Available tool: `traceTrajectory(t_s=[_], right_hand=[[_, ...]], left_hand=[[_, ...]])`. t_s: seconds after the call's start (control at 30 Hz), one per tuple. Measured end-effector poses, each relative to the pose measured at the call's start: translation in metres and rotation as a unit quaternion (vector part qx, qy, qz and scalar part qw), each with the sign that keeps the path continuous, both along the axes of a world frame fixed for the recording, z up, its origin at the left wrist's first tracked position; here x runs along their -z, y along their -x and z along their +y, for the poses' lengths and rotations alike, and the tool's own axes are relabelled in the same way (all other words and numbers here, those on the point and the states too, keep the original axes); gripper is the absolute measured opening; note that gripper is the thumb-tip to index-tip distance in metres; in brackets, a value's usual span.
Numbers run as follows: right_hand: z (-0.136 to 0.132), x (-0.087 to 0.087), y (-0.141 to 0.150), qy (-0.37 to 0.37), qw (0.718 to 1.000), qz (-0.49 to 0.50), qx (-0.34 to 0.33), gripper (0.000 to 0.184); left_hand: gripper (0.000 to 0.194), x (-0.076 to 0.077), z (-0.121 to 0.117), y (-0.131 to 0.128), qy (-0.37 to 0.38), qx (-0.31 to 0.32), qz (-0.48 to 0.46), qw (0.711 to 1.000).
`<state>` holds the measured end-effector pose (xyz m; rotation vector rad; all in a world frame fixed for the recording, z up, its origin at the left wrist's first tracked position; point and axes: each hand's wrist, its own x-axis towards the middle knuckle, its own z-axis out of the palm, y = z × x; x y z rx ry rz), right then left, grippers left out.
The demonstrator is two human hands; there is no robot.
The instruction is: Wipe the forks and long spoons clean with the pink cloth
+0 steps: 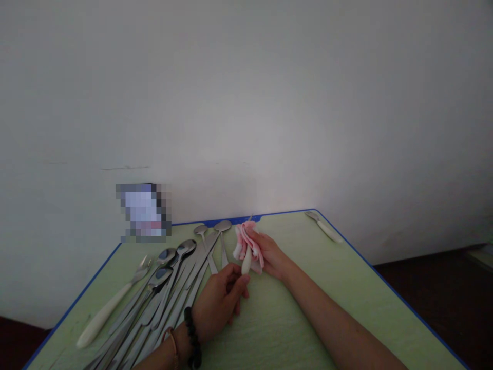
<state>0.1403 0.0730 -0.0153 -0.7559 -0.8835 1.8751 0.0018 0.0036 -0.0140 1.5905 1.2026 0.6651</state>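
My left hand (pixel 223 293) pinches the end of a cream handle (pixel 247 261), which belongs to a fork; thin metal tips show just above the cloth. Wrapped around the upper part of this fork is a pink and white cloth (pixel 242 241), gripped by my right hand (pixel 271 252). The cloth hides most of the fork's metal. Left of my hands lies a pile of metal spoons (pixel 186 247) and long-handled cutlery, partly covered by my left forearm. A cream-handled fork (pixel 106 313) rests at the pile's left side.
Another cream-handled fork (pixel 327 228) lies alone near the far right corner of the green table (pixel 308 308), which has a blue edge. A blurred-out device with a lit screen (pixel 142 210) leans at the back left against the pale wall (pixel 246 103).
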Motion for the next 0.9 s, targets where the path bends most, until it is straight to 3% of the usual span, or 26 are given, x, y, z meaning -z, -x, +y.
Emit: traceTrajectory(t_s=[0.9], right_hand=[[0.0004,0.0012,-0.0001,-0.004,1.0,-0.003,0.0,0.042]], left_hand=[[0.024,0.0003,-0.0005,-0.0008,0.004,-0.006,0.004,1.0]])
